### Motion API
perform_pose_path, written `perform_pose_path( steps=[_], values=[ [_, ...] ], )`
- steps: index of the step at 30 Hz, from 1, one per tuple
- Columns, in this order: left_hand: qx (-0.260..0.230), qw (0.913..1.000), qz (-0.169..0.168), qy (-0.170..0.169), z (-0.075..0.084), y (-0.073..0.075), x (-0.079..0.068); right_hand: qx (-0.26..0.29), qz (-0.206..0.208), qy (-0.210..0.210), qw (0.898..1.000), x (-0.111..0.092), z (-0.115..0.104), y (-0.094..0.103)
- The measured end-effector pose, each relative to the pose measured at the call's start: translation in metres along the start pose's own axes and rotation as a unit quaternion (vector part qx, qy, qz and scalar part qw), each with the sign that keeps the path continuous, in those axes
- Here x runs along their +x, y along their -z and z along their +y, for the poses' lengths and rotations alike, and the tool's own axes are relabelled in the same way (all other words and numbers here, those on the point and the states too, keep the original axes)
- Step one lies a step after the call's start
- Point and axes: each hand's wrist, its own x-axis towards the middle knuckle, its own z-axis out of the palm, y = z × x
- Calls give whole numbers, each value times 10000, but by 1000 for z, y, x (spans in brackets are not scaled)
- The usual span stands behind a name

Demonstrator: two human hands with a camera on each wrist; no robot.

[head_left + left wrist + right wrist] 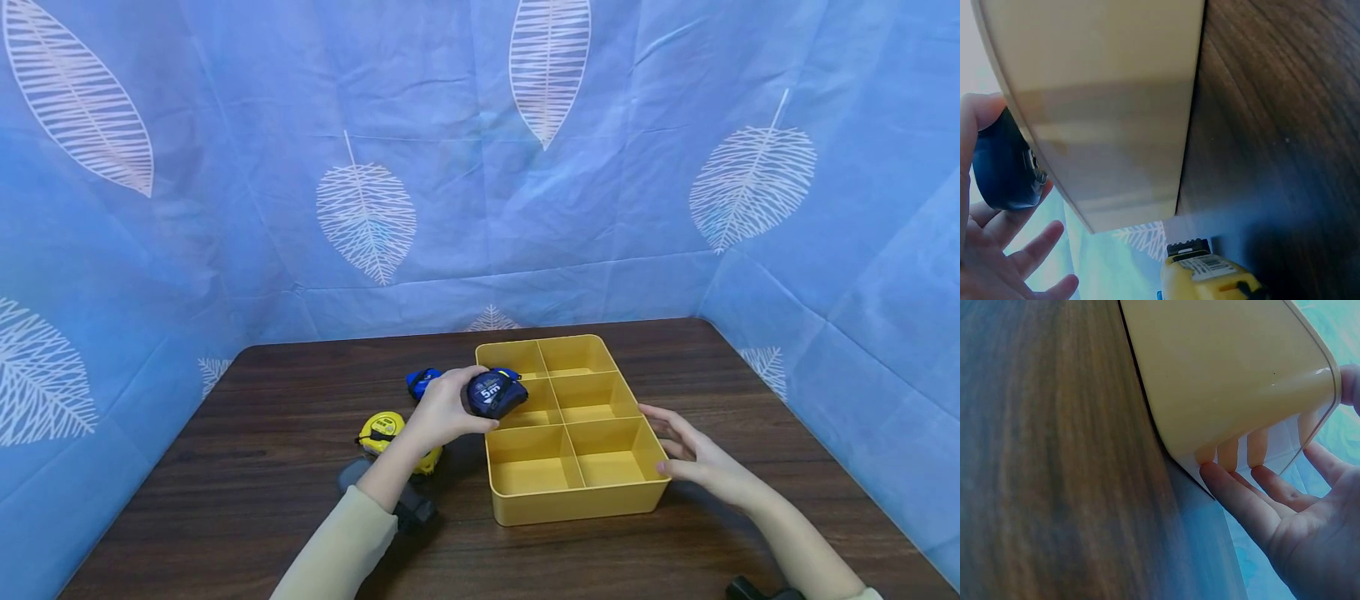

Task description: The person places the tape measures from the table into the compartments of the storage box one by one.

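My left hand grips a dark blue tape measure marked "5m" between thumb and fingers. It holds the tape measure over the left middle compartment of a yellow divided box, level with the rim in the left wrist view. At the box's right side, my right hand rests its fingertips on the outer wall, fingers spread and slightly bent, thumb at the rim. The compartments in sight show bare floors; the left middle one is partly hidden.
Left of the box lie a blue tape measure, a yellow tape measure and a dark grey object, partly covered by the left forearm. A black item sits at the front right edge. Blue leaf-print cloth surrounds the wooden table.
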Motion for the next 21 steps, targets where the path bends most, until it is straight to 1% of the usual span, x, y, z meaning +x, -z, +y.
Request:
perform_pose_path(
  steps=[6, 11, 16, 21],
  values=[
    [99, 9999, 33, -60, 2, -2, 3, -18, 12, 10, 10000, 0, -2, -1],
    [304, 9994, -61, -119, 5, -5, 5, -2, 5, 10, 10000, 0, -3, -1],
    [345, 9992, -162, -144, 6, -9, 7, -18, 2, 27, 10000, 0, -3, -1],
    [411, 9986, -194, -265, 6, -13, 7, -25, -12, 32, 10000, 0, -1, -1]
  ],
)
